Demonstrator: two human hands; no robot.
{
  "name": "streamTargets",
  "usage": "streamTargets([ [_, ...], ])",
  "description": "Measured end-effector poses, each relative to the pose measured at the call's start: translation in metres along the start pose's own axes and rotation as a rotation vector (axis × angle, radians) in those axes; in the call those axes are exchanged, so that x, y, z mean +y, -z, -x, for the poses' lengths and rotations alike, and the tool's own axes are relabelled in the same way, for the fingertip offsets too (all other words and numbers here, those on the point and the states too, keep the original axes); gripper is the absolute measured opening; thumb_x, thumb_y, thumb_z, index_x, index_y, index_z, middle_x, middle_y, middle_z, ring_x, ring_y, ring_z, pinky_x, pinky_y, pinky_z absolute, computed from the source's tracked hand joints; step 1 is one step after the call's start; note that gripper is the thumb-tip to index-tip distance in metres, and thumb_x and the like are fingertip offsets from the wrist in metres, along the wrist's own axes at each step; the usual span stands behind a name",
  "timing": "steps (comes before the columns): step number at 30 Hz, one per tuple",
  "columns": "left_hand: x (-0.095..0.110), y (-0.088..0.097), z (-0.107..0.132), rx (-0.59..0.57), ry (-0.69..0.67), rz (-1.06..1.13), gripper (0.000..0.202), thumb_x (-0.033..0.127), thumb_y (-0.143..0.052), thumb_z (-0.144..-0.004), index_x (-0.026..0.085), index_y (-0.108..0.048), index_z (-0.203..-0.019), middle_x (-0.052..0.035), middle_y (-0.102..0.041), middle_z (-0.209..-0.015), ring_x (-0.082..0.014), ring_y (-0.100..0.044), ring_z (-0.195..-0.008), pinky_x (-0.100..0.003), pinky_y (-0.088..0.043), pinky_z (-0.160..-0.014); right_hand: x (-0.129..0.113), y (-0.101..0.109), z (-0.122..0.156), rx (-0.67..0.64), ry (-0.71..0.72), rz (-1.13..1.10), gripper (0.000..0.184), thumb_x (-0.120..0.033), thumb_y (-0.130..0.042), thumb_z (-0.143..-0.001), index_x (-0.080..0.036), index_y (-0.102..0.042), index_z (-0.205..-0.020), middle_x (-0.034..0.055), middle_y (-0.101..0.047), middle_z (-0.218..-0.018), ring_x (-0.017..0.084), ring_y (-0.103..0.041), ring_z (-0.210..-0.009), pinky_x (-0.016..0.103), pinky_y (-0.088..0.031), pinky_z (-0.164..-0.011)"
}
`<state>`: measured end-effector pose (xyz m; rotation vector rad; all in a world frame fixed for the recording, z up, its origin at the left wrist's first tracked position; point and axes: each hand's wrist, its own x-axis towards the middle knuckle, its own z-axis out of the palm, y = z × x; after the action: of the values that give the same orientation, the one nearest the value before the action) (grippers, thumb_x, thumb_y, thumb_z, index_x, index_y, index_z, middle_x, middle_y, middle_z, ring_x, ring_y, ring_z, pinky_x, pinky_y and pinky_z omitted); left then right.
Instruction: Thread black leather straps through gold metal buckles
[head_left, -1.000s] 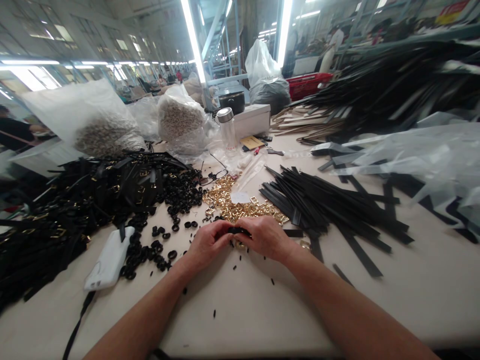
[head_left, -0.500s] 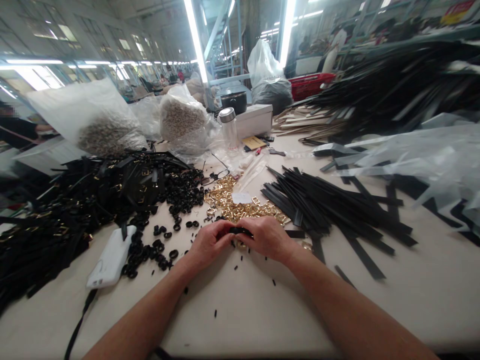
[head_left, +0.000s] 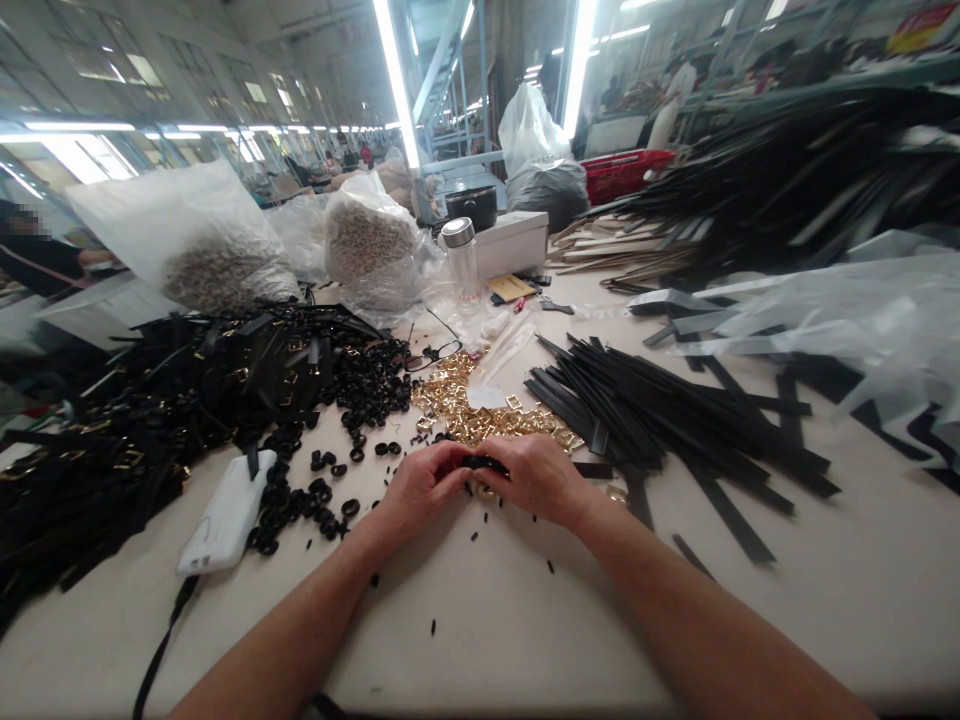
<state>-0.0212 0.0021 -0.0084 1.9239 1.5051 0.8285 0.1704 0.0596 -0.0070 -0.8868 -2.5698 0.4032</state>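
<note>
My left hand [head_left: 421, 486] and my right hand [head_left: 536, 475] meet at the middle of the table, fingertips pinched on a black strap [head_left: 484, 463]. Part of the strap sticks out to the right past my right hand; the fingers hide much of the rest. A gold buckle shows faintly just below the fingers, and I cannot tell if it is on the strap. Right behind the hands spreads a pile of gold buckles [head_left: 450, 395]. Black loops [head_left: 375, 385] are heaped to the left of it, and a bundle of black straps [head_left: 637, 400] lies to the right.
A white power bank [head_left: 226, 515] with a black cable lies at left, beside a heap of buckled black straps [head_left: 247, 370]. Behind stand a glass bottle [head_left: 461, 260], eyeglasses [head_left: 433, 352] and filled plastic bags [head_left: 371, 240]. Plastic sheeting [head_left: 862, 300] covers straps at right. A person is at far left.
The whole view has shifted very slightly. Both hands keep nearly the same pose on the strap, and nothing else has visibly moved.
</note>
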Motion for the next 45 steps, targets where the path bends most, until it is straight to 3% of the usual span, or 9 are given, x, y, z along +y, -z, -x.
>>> streamTargets([
  [14,-0.0014,-0.0004,0.0005,0.008,-0.005,0.015,0.016,0.024,-0.059,-0.086,0.02,-0.065,-0.101,-0.0003,-0.068,-0.084,-0.0143,-0.059,-0.073,-0.025,-0.046,-0.067,0.0009,-0.0021,0.0001,0.007,-0.006,0.027,0.019,-0.038,-0.06,-0.089,-0.022,-0.065,-0.099,0.0031,-0.072,-0.085,0.019,-0.066,-0.075,0.025,-0.035,-0.062],
  [30,-0.0034,-0.0016,0.0024,0.042,-0.044,0.007,0.012,0.023,-0.054,-0.089,0.02,-0.065,-0.093,-0.0009,-0.069,-0.081,-0.0145,-0.062,-0.072,-0.025,-0.045,-0.068,-0.0012,-0.0011,0.0,0.115,0.059,-0.028,0.015,-0.036,-0.062,-0.089,-0.021,-0.063,-0.087,-0.0004,-0.069,-0.076,0.015,-0.065,-0.069,0.024,-0.034,-0.06],
  [36,-0.0018,0.0003,0.0025,0.061,-0.04,-0.02,0.012,0.026,-0.056,-0.089,0.019,-0.066,-0.091,-0.0002,-0.068,-0.075,-0.0143,-0.06,-0.068,-0.025,-0.044,-0.065,-0.002,-0.0029,-0.0001,0.152,0.057,-0.075,0.015,-0.031,-0.062,-0.088,-0.022,-0.062,-0.1,0.0004,-0.071,-0.086,0.015,-0.065,-0.074,0.023,-0.037,-0.063],
  [45,0.0008,0.001,0.0036,0.059,-0.051,-0.075,0.01,0.024,-0.057,-0.087,0.019,-0.065,-0.087,0.0001,-0.067,-0.074,-0.0144,-0.059,-0.067,-0.025,-0.042,-0.064,-0.0015,-0.0006,-0.0005,0.159,0.118,-0.068,0.01,-0.03,-0.063,-0.089,-0.02,-0.064,-0.087,-0.0008,-0.069,-0.078,0.014,-0.064,-0.069,0.022,-0.034,-0.061],
])
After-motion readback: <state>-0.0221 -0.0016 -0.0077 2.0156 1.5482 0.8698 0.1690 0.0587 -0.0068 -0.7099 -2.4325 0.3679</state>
